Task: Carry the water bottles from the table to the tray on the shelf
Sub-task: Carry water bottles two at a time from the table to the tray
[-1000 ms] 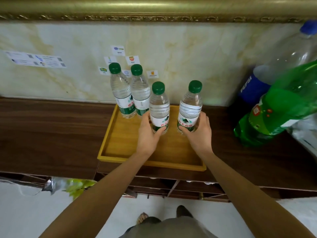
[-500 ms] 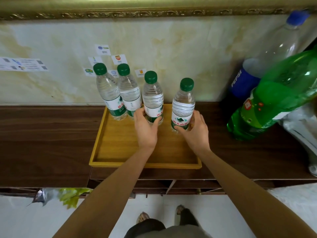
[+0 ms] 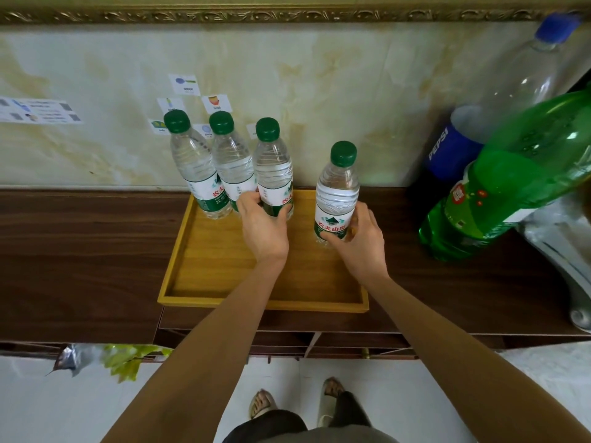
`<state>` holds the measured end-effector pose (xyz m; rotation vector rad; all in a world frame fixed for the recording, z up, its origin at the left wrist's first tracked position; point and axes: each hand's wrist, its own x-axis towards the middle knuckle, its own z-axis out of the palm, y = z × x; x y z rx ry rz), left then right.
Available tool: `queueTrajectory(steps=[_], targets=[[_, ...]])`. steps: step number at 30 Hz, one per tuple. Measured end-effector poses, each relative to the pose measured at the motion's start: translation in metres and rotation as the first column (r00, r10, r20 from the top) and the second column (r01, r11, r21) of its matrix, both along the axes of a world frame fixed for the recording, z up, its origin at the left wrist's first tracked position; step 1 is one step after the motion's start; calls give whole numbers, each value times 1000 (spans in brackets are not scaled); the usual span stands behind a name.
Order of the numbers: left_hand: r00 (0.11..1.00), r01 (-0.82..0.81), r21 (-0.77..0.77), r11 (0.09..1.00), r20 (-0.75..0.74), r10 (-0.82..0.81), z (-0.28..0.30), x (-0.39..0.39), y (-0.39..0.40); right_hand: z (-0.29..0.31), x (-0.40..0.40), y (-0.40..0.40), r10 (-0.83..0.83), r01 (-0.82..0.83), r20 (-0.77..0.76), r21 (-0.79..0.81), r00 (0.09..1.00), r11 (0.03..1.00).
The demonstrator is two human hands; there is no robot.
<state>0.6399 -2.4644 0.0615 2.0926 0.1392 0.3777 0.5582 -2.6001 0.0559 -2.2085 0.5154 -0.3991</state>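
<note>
A person's left hand (image 3: 263, 227) grips a water bottle (image 3: 273, 174) on a wooden tray (image 3: 198, 276), fingers wrapped around it. The right hand (image 3: 359, 238) holds another bottle (image 3: 337, 193) likewise.

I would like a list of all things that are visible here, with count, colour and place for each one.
water bottles: 4, clear with green caps, upright in the tray; two at the back left, a third beside them, a fourth apart to the right
tray: 1, yellow wood, on the shelf
shelf: 1, dark brown wood, along the wall
Pepsi bottle: 1, clear, blue label and cap, right
green bottle: 1, large, in front of the Pepsi bottle
picture cards: several, white, on the wall behind the bottles
left hand: grips the third bottle
right hand: grips the fourth bottle
feet: 2, in sandals, on the pale floor
</note>
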Motion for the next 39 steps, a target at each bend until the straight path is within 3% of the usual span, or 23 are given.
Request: queueTrajectory(steps=[13,16,18,20,22,33,39], targets=[[1000,21,-16,1000,-21,-21,1,-2,-3,1,-3,-1,27,-26,-13,35,1000,999],[980,127,-15,992,-150,-127,-4,-15,18,1,-6,-3,58,-55,-49,68,997,996],[930,325,163,932,-235,-283,-12,-24,41,1,-8,-4,70,-65,-74,76,995,995],[871,488,476,731,-316,-375,-17,-28,64,2,-7,-3,64,-58,-85,70,994,996],[834,551,597,583,-392,-388,-18,-25,78,5,-2,-1,50,-44,-97,55,994,998],[789,613,660,434,-489,-370,-14,-14,78,7,49,23,-11,11,-85,9,996,1000],[788,614,672,414,-491,-372,-16,-15,81,6,65,28,-54,52,-79,-24,995,998]])
